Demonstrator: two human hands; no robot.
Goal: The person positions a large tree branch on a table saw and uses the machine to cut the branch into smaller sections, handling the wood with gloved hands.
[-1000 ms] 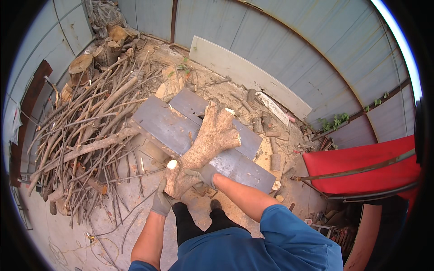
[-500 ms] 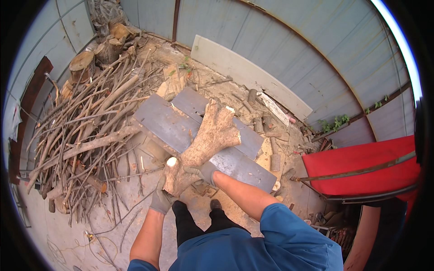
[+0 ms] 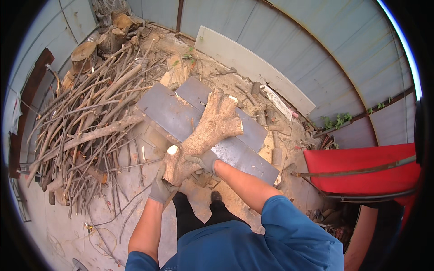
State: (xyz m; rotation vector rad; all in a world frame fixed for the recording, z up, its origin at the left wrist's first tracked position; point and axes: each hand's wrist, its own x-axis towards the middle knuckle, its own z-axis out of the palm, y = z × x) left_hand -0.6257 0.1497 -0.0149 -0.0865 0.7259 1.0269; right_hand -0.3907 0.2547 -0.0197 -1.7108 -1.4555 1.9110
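Observation:
A thick forked log (image 3: pixel 203 131) with rough brown bark lies slanted over a grey flat-topped metal table (image 3: pixel 165 113). Its stubby cut branches point away from me, and a pale round cut shows on its near end. My left hand (image 3: pixel 159 189), in a grey glove, grips the near end from the left and below. Gloved in grey too, my right hand (image 3: pixel 206 161) is wrapped on the right side of the log, close to that same end. The bark hides part of the fingers on both hands.
A large pile of cut branches (image 3: pixel 99 117) lies left of the table, with stumps (image 3: pixel 83 54) behind it. Short log pieces (image 3: pixel 276 153) and wood scraps litter the ground on the right. A red sheet on a metal frame (image 3: pixel 357 167) stands further right. Metal wall panels (image 3: pixel 289 49) enclose the back.
The view has shifted slightly. Both hands keep their hold on the log, which lies nearly as before over the table; the left hand sits a little further left of its near end.

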